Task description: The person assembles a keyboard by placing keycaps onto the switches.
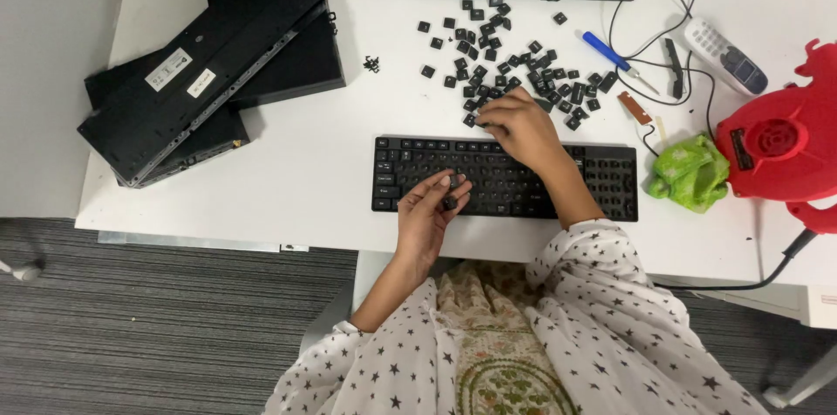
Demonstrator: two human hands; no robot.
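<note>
White desk (296, 171), left hand (427, 214) grip pinching a keycap (449, 202) over black keyboard (602, 184), right hand (521, 125) grip closed among loose keycaps (532, 71)

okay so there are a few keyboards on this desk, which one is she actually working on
The black keyboard nearest the person, at the table's front edge. Both the left hand and right hand are at it; the others lie untouched farther away.

one view only, from a head-worn camera looking almost straight down from above the seated person. the white table (331, 162) fills the upper two thirds of the frame, at arm's length; grey carpet (157, 319) and the person's starred sleeves (610, 293) fill the bottom.
</note>
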